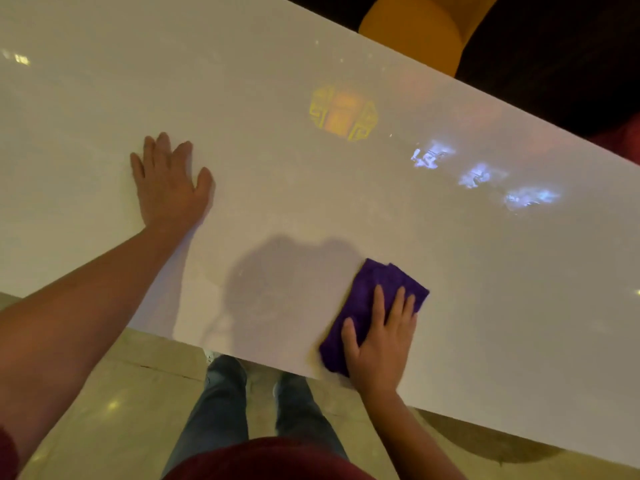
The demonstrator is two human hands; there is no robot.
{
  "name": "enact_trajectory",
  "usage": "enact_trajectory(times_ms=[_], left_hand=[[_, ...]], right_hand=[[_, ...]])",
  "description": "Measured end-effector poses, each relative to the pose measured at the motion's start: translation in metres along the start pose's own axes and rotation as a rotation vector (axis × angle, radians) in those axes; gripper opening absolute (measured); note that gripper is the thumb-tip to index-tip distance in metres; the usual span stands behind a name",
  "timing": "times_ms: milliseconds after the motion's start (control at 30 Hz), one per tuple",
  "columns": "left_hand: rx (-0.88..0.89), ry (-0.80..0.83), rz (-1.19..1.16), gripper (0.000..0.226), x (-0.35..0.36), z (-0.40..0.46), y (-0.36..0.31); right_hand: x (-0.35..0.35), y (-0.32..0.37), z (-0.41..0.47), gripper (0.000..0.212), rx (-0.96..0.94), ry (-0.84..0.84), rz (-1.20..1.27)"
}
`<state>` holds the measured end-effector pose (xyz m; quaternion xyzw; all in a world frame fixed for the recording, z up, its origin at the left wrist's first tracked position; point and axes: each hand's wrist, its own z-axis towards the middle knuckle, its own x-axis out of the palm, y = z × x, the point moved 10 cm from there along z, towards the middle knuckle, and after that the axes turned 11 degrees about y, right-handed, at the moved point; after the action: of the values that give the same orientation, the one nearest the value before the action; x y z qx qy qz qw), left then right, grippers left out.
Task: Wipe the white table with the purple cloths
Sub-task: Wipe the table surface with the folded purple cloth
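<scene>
A glossy white table fills most of the view and runs from upper left to lower right. A folded purple cloth lies flat on it close to the near edge. My right hand presses down on the cloth's near half, fingers spread over it. My left hand rests flat on the bare tabletop further left and further in, palm down, fingers apart, holding nothing. Only one cloth is in view.
An orange-yellow chair back stands beyond the table's far edge. Ceiling lights reflect on the tabletop as yellow and blue patches. My legs and shoes stand on the beige floor just in front of the near edge.
</scene>
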<state>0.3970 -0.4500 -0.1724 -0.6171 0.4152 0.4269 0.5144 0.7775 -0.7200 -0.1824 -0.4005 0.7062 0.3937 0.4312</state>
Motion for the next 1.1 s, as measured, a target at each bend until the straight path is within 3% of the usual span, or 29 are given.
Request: enact_trajectory(times_ms=[167,267,367,500,833,933,1100], left_hand=[[-0.027,-0.034,-0.445,0.053,-0.023,0.003,0.039],[-0.099,-0.156,-0.246,0.053,-0.049,-0.012,0.102],[-0.173,-0.075,-0.031,0.054,-0.054,-0.02,0.175],[-0.222,-0.06,0.07,0.058,-0.061,-0.033,0.242],[-0.226,-0.188,-0.181,0.048,-0.067,-0.037,0.264],[-0.233,-0.141,-0.107,0.052,-0.064,-0.033,0.258],[-0.247,-0.114,-0.064,0.055,-0.062,-0.031,0.258]], right_hand=[[0.027,0.123,0.015,0.083,-0.185,-0.001,-0.011],[0.036,0.178,0.032,0.082,-0.227,0.007,-0.004],[0.041,0.232,0.048,0.08,-0.267,0.012,-0.014],[0.048,0.315,0.069,0.08,-0.33,0.039,-0.023],[0.054,0.472,0.107,0.075,-0.391,-0.019,-0.037],[0.047,0.498,0.114,0.066,-0.428,-0.103,0.028],[0.065,0.523,0.142,0.063,-0.438,0.049,-0.064]])
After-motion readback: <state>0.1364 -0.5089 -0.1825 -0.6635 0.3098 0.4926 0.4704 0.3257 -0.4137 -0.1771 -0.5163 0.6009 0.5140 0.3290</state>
